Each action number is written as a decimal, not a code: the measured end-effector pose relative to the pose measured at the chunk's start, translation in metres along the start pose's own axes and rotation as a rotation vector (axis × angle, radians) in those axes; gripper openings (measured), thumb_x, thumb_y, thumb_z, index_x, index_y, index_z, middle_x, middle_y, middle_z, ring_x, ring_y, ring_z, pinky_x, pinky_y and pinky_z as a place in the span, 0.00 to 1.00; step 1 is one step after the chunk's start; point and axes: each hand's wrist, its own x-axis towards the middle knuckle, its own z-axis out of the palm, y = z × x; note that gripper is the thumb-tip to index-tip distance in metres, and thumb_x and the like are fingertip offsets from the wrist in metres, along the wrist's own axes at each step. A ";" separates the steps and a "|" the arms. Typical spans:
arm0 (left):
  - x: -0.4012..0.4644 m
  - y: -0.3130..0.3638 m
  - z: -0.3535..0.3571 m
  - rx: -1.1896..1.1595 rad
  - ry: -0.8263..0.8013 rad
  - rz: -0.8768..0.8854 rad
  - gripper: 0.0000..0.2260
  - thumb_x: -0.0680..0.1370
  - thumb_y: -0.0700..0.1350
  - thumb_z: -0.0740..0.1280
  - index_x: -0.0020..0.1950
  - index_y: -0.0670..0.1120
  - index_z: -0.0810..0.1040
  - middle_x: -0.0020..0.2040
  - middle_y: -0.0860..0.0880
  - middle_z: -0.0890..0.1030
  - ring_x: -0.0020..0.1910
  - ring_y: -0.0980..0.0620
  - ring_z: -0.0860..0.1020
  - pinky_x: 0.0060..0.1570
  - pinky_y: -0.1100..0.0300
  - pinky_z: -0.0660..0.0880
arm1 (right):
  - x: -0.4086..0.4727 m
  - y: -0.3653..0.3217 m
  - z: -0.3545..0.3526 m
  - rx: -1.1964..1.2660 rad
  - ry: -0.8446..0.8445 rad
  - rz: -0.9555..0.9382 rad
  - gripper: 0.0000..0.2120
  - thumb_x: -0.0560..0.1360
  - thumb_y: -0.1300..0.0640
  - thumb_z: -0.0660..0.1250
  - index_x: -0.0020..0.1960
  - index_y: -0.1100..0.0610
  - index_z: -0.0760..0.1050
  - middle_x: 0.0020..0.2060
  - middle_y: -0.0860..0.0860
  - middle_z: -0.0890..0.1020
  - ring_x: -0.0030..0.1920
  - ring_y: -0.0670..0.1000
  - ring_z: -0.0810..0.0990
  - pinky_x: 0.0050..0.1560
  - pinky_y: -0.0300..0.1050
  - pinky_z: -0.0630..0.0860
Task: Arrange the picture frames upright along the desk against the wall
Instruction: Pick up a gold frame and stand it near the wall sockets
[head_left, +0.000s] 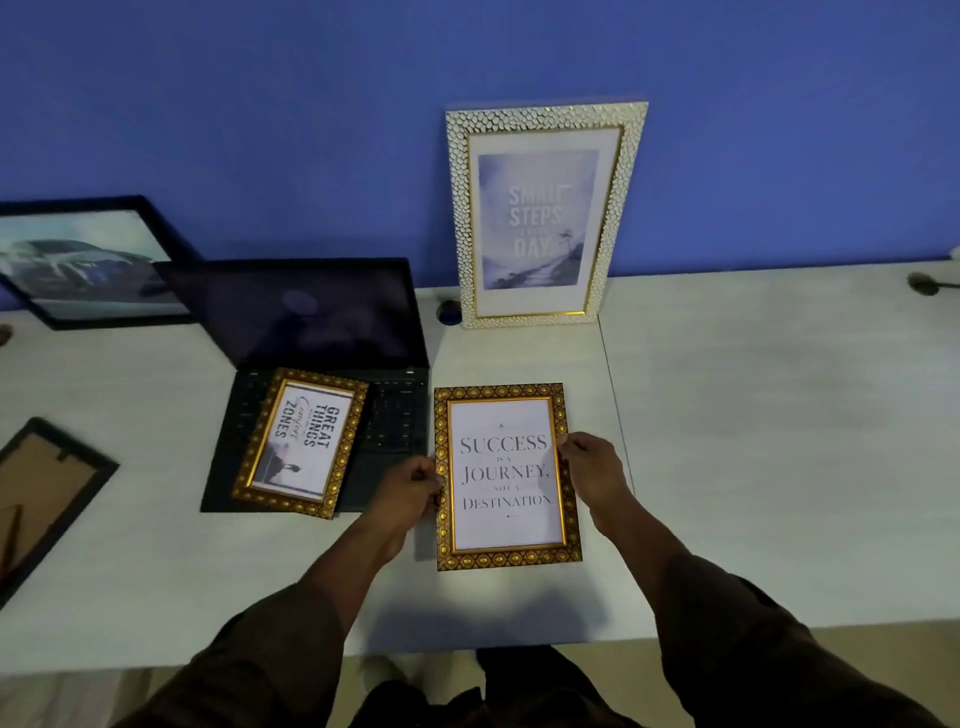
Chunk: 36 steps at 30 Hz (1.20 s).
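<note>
Desk (753, 441) against blue wall (260, 104): frames being arranged.
Left hand (410, 488) and right hand (589, 467) are gripping the Success frame (506, 478) by its side edges, apparently lifted slightly; white frame (545, 218) is leaning upright on the wall.

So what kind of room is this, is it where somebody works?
Probably, yes: it looks like a home office or study. There is a pale desk against a blue wall, an open laptop on it, and framed motivational prints like the "Small Steps" frame.
</note>
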 end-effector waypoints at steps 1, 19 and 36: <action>-0.002 0.000 -0.005 -0.004 0.008 0.014 0.06 0.81 0.35 0.63 0.56 0.37 0.79 0.52 0.39 0.84 0.46 0.46 0.81 0.48 0.52 0.79 | -0.003 -0.004 0.004 0.004 -0.006 -0.006 0.16 0.84 0.54 0.58 0.49 0.61 0.80 0.40 0.57 0.84 0.37 0.51 0.77 0.35 0.42 0.70; -0.166 -0.115 -0.266 -0.256 0.362 0.266 0.06 0.80 0.36 0.66 0.56 0.36 0.79 0.44 0.41 0.80 0.42 0.47 0.78 0.43 0.59 0.76 | -0.175 -0.096 0.237 -0.094 -0.254 -0.353 0.12 0.82 0.48 0.62 0.51 0.50 0.83 0.48 0.52 0.86 0.50 0.56 0.85 0.56 0.58 0.82; -0.196 -0.150 -0.411 -0.423 0.687 0.289 0.04 0.79 0.37 0.67 0.52 0.40 0.80 0.44 0.44 0.81 0.43 0.49 0.78 0.45 0.56 0.75 | -0.212 -0.195 0.413 -0.182 -0.552 -0.569 0.12 0.82 0.53 0.63 0.48 0.55 0.84 0.45 0.51 0.87 0.50 0.56 0.86 0.57 0.57 0.81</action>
